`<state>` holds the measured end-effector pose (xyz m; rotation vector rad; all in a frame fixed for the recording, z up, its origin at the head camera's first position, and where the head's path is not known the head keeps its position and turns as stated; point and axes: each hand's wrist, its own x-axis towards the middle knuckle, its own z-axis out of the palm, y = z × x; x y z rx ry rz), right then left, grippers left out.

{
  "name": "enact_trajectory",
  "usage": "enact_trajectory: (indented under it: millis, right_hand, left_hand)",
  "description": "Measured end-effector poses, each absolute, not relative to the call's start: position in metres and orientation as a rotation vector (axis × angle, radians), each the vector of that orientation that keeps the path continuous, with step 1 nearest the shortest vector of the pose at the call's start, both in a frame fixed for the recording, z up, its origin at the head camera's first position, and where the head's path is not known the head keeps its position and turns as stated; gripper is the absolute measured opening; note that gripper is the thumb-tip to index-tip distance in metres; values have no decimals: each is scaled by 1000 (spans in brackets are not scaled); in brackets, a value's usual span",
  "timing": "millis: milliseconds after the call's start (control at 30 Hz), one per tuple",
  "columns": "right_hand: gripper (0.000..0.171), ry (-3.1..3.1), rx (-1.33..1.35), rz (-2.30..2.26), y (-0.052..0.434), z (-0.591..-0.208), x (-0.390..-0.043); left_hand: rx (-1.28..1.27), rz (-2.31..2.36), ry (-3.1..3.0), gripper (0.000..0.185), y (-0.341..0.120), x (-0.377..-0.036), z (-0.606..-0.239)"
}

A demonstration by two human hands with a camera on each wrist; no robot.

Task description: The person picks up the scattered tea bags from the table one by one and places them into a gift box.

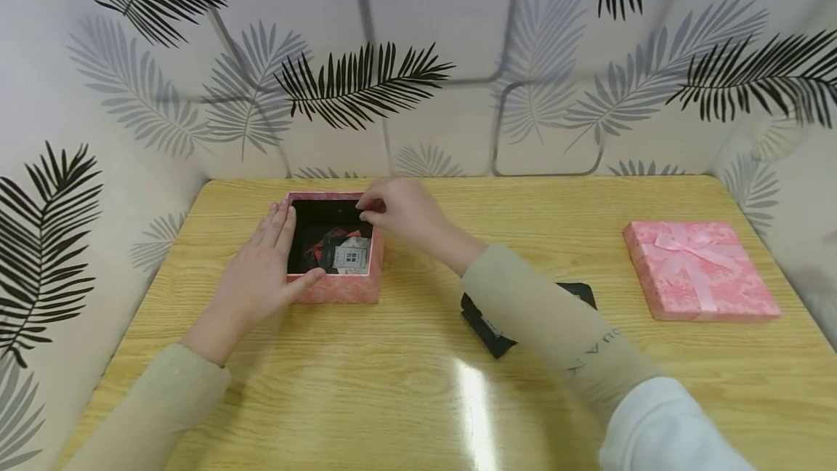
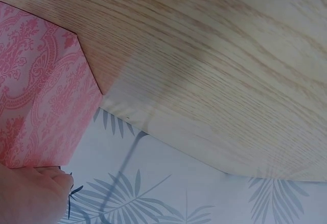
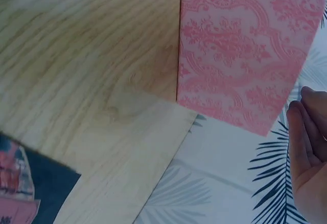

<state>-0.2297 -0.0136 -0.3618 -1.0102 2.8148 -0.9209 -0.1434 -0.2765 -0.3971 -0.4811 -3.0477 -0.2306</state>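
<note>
An open pink patterned box (image 1: 340, 288) with a black inside stands on the wooden table (image 1: 405, 398), left of the middle. In it lie red and black pieces and a small white card (image 1: 352, 256). My left hand (image 1: 288, 242) lies flat against the box's left wall, fingers straight, with the thumb on the front wall. My right hand (image 1: 371, 206) reaches over the far right corner, and its curled fingertips pinch the far rim. The left wrist view shows the box wall (image 2: 36, 91) beside my left hand (image 2: 30, 193). In the right wrist view the box (image 3: 240, 50) is next to my right hand (image 3: 309, 147).
A pink lid with a ribbon bow (image 1: 700, 269) lies at the table's right side. A flat black thing (image 1: 487, 329) sits partly under my right forearm, and its edge (image 3: 36, 188) shows in the right wrist view. Leaf-patterned walls close in the table on three sides.
</note>
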Motion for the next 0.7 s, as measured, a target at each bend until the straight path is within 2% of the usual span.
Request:
enact_trajectory:
  millis: [367, 700]
  right_hand:
    - [17, 2695, -803, -1325, 28, -356, -238]
    - [18, 2714, -751, -1376, 69, -360, -240]
  left_hand:
    - [-486, -251, -3039, 111, -277, -143, -399]
    - [-495, -249, -3041, 111, -278, -144, -399]
